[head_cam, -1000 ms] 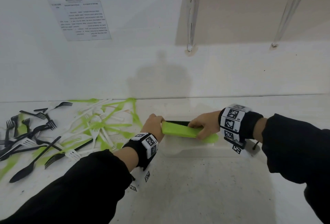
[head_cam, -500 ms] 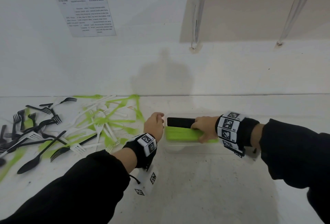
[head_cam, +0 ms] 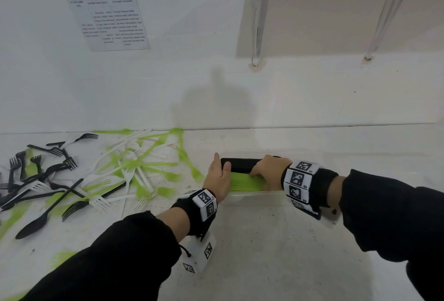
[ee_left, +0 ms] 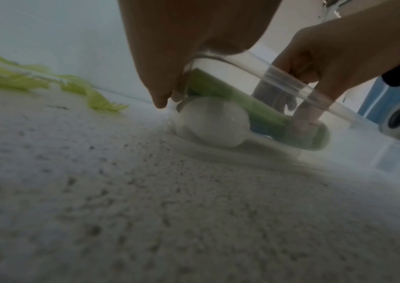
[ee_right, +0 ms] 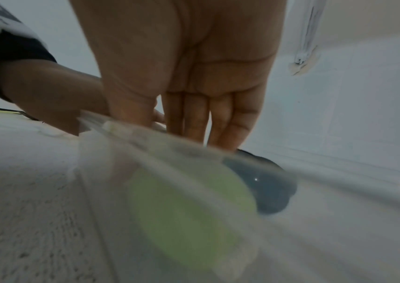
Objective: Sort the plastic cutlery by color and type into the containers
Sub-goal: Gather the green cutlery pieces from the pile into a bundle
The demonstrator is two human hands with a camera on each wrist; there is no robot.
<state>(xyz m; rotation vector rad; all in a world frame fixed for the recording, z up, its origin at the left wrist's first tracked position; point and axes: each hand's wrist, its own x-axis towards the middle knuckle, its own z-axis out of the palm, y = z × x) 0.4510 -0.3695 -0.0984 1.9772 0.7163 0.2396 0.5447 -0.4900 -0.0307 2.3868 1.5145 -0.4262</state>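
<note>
A clear container (head_cam: 252, 198) lies on the white table. Inside it a stack of green cutlery (head_cam: 245, 182) lies beside a black stack (head_cam: 240, 164) at the back. My right hand (head_cam: 264, 168) reaches into the container's right end, its straight fingers (ee_right: 194, 124) pressing down on the green stack (ee_left: 230, 95). My left hand (head_cam: 217, 177) rests its fingers (ee_left: 164, 95) against the container's left end wall. White spoon bowls (ee_left: 213, 122) show through the clear wall, as do a green bowl (ee_right: 189, 201) and a black one (ee_right: 266, 183).
Loose cutlery is heaped on the table to the left: black forks (head_cam: 36, 168), white forks (head_cam: 129, 171), green forks (head_cam: 153, 164) and a black spoon (head_cam: 36, 226). The wall runs just behind the container. A printed sheet (head_cam: 113, 22) hangs on it.
The green stack, held above the container by both hands, has come down into it. My left hand has let go of its end and now rests at the container's left wall.
</note>
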